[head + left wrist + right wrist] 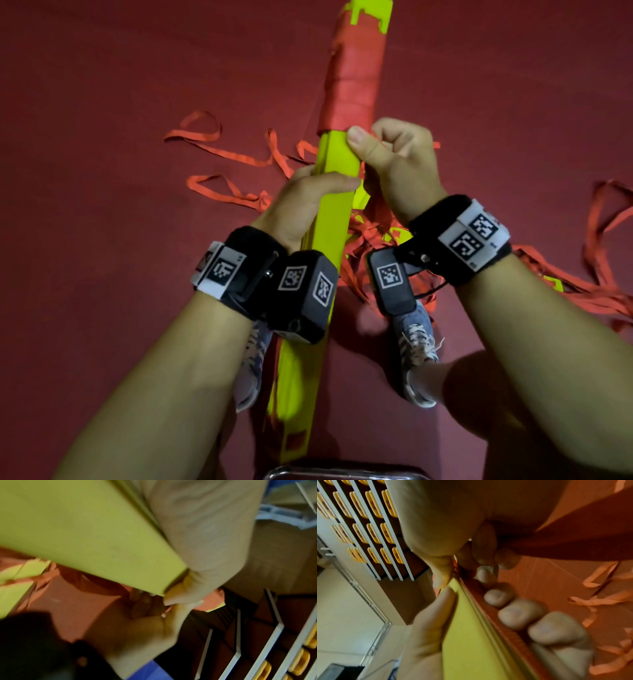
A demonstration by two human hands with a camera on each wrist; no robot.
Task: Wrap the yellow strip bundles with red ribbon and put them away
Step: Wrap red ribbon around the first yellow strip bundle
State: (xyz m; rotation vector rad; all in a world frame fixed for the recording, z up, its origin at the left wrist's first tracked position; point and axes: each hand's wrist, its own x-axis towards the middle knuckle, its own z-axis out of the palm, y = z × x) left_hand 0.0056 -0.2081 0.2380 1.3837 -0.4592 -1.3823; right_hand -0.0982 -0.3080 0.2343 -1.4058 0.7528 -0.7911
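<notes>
Black wrist bands [253, 246] sit nearest. The left hand [305, 202] grips the middle of a long yellow bundle of flat strips [337, 212]. The right hand [397, 161] clasps the bundle just above, thumb directly below its red ribbon wrapping [352, 78]. Loose red ribbon strands [373, 226] litter the dark red floor [102, 102] around the bundle.

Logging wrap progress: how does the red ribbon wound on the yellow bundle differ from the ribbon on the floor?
The wound ribbon sits in tight, overlapping bands round the yellow bundle; the loose ribbon lies in slack loops and tangles on the floor. The wound ribbon forms one sleeve; the loose ribbon spreads to both sides. Both are red.
</notes>
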